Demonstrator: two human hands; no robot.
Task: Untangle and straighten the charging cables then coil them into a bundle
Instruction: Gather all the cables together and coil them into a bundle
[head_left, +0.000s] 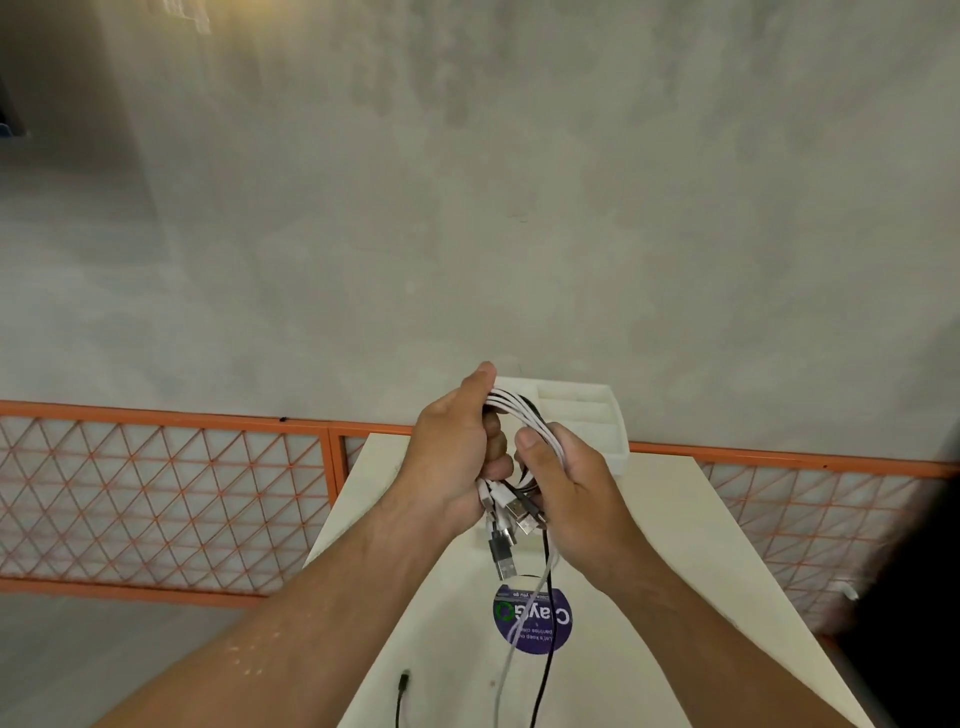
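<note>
Left hand (457, 447) and right hand (566, 483) both grip the looped cables (524, 415) above the counter (675, 571), plugs (504, 556) dangling. Two tails (545, 649) hang uncoiled; if either grip eases, I judge the loops could spring apart and retangle.

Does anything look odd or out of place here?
The coil, gripped by left hand and right hand, is unfinished: a white tail and a black tail dangle loose across the purple sticker on the table.
</note>
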